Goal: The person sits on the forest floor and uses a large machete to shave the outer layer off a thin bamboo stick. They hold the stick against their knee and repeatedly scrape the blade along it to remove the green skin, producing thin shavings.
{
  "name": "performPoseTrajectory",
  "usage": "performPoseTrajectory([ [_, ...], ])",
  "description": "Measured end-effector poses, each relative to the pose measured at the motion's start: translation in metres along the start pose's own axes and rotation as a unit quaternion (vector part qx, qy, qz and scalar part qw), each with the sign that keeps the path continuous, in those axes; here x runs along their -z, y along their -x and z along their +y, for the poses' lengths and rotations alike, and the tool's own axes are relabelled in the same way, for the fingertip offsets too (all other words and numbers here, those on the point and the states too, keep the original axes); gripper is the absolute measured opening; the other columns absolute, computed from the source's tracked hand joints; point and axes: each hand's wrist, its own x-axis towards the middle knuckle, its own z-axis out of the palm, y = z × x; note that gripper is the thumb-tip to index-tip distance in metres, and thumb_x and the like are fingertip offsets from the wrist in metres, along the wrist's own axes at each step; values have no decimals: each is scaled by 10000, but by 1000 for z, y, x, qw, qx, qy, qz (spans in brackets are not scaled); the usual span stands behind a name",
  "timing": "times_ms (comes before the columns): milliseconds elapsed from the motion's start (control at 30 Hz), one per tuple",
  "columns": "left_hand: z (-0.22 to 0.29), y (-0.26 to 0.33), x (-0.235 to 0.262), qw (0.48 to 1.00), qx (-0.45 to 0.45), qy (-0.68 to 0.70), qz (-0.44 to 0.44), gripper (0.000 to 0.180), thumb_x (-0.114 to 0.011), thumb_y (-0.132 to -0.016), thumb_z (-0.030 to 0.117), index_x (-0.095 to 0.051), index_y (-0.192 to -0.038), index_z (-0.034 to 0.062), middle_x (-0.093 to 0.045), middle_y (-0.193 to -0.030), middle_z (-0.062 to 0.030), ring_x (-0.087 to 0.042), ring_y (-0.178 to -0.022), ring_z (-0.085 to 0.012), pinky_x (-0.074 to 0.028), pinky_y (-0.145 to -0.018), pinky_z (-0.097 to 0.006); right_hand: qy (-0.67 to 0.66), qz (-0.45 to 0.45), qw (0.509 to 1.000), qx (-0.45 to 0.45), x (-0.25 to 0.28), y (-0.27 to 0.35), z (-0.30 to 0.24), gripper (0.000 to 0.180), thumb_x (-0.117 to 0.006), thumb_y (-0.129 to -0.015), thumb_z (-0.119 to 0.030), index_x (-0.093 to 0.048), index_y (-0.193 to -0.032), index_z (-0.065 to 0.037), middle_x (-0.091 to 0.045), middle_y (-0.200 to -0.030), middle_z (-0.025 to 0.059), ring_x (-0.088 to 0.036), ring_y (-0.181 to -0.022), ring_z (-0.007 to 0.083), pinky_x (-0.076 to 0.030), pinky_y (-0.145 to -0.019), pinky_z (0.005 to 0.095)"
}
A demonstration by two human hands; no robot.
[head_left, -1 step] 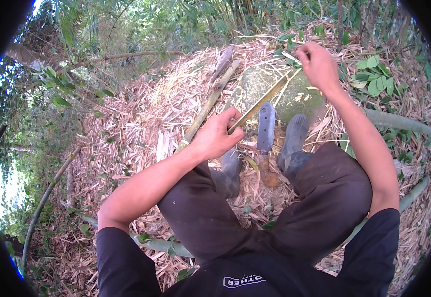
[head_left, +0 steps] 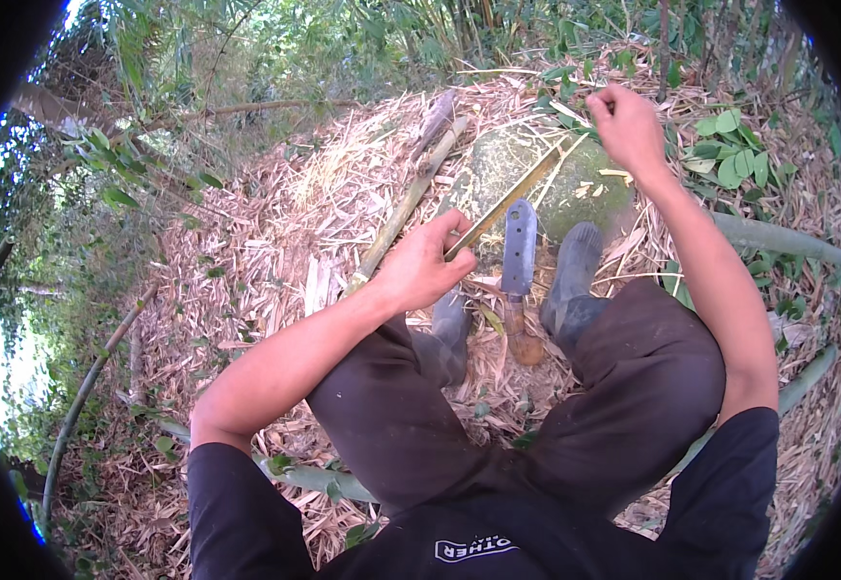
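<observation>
A long, narrow bamboo strip point(head_left: 534, 178) slants up and to the right over a mossy stone. My left hand point(head_left: 425, 266) grips its near end, thumb and fingers closed around it. Beyond the strip's far end, my right hand point(head_left: 628, 130) is closed with its fingers curled in. Whatever may be in those fingers is too small to make out. Between my boots lies a broad knife point(head_left: 519, 253), its grey blade with holes pointing away and its wooden handle toward me. The blade's tip is close beside the strip.
The mossy stone point(head_left: 606, 201) carries pale shavings. A split bamboo length point(head_left: 403, 213) lies left of it. My boots point(head_left: 575, 275) flank the knife. Green bamboo poles point(head_left: 778, 237) lie at the right and behind my legs. Dry husks cover the ground; leafy plants point(head_left: 734, 159) grow at the right.
My right hand has shifted slightly to the right, away from the strip's far end, and its fingers are curled in more. My left hand, the strip and the knife stay put.
</observation>
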Motion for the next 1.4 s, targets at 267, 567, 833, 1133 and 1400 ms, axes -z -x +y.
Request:
performPoseTrajectory([
  [267,2,-1,-1,998,-47,-8,52,231,-628,-861,149,-554,-1058,54,-554,-669,-41,-517,-603,-152,-434,-598,-336,-272,-191,941,-71,7,12,-20,506,-593,-952,-498,-655,-1041,-4,-690,-881,64,-650,-676,123,-505,-632,272],
  [567,11,2,11,967,2,-143,208,271,-735,-835,219,-607,-1020,68,-591,-684,-52,-580,-599,-184,-478,-595,-359,-311,-256,913,-58,7,3,-1,282,-625,-981,-324,-644,-888,-58,-529,-673,-49,-494,-587,52,-420,-565,216],
  [833,-18,2,34,941,9,275,199,182,-636,-967,164,-591,-1082,30,-649,-796,-17,-586,-651,-61,-408,-544,-199,-471,-159,856,-143,6,-1,12,268,-637,-974,-314,-661,-988,-47,-542,-682,-49,-521,-600,46,-481,-613,207],
  [1133,-15,5,39,883,-36,400,243,233,-626,-974,154,-573,-1159,23,-705,-1050,-103,-703,-909,-165,-517,-684,-247,-378,-265,880,-111,10,5,15,279,-657,-951,-369,-685,-932,-93,-577,-712,-55,-549,-651,49,-458,-631,217],
  [1400,-7,7,42,841,34,437,319,185,-534,-1017,183,-570,-1088,17,-703,-1116,-150,-709,-926,-195,-535,-705,-268,-320,-300,896,-72,6,8,21,346,-639,-958,-410,-629,-830,-90,-519,-671,-59,-511,-636,57,-440,-632,232],
])
